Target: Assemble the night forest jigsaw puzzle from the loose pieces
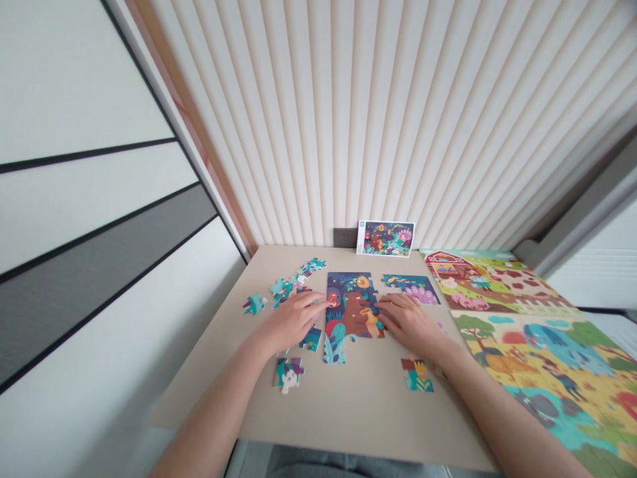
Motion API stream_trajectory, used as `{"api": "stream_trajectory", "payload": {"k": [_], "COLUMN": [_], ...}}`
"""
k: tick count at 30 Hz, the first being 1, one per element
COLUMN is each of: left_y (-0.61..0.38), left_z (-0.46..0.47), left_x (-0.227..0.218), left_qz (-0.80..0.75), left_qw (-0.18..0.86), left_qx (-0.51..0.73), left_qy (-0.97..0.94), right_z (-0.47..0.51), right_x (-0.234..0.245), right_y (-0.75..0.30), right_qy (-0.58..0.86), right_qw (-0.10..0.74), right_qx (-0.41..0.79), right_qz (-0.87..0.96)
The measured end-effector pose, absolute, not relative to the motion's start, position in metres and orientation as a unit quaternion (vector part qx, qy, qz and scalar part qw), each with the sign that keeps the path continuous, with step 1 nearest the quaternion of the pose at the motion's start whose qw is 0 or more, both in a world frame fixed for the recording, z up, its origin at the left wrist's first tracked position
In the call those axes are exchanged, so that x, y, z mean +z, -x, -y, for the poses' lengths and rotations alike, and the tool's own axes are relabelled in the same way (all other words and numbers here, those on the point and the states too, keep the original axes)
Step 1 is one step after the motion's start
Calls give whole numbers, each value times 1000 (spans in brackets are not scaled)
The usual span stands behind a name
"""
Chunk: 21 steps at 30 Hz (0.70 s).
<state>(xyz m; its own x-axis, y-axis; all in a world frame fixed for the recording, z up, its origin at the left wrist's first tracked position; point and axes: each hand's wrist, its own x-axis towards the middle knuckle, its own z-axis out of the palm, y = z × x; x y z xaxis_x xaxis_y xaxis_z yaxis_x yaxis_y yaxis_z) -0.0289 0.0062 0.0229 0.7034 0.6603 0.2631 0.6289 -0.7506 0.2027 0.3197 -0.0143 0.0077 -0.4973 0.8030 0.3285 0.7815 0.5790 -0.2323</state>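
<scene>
A partly joined jigsaw puzzle (pixel 353 305) with a brown bear lies on the table between my hands. My left hand (pixel 296 317) reaches to its left edge, fingers stretched out and fingertips touching or very near it. On the opposite side, my right hand (pixel 409 320) rests with extended fingers at the right edge. Part of a dark blue puzzle piece (pixel 311 338) shows beneath my left hand. A piece with a white animal (pixel 289 375) lies nearer to me, and a teal and yellow piece (pixel 418 376) sits below my right hand. My palms hide what is under them.
Several loose pieces (pixel 298 275) are heaped at the back left, with a teal piece (pixel 255 304) beside them. A joined section with pink scallops (pixel 418 290) lies back right. The picture card (pixel 386 239) leans on the ribbed wall. Farm (pixel 488 282) and safari (pixel 547 372) puzzles cover the right side.
</scene>
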Motion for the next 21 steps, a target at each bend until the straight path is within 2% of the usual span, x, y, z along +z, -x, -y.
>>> {"api": "stream_trajectory", "payload": {"k": [4, 7, 12, 15, 18, 21], "left_y": [59, 72, 61, 44, 30, 28], "left_z": [-23, -30, -19, -9, -5, -10], "left_x": [28, 25, 21, 21, 21, 17], "left_qz": [-456, -489, -392, -340, -330, -383], "left_qw": [-22, -25, 76, 100, 81, 15], "left_qx": [201, 195, 152, 131, 125, 152], "left_qy": [-867, -850, -904, -926, -932, -911], "right_z": [15, 18, 22, 22, 21, 22], "right_x": [14, 17, 16, 15, 13, 12], "right_y": [-320, -316, -307, -306, -306, -306], "right_qy": [472, 469, 456, 455, 457, 459], "right_qw": [257, 280, 274, 279, 282, 279], "right_qx": [28, 34, 38, 40, 45, 46], "right_qz": [843, 837, 846, 845, 842, 842]}}
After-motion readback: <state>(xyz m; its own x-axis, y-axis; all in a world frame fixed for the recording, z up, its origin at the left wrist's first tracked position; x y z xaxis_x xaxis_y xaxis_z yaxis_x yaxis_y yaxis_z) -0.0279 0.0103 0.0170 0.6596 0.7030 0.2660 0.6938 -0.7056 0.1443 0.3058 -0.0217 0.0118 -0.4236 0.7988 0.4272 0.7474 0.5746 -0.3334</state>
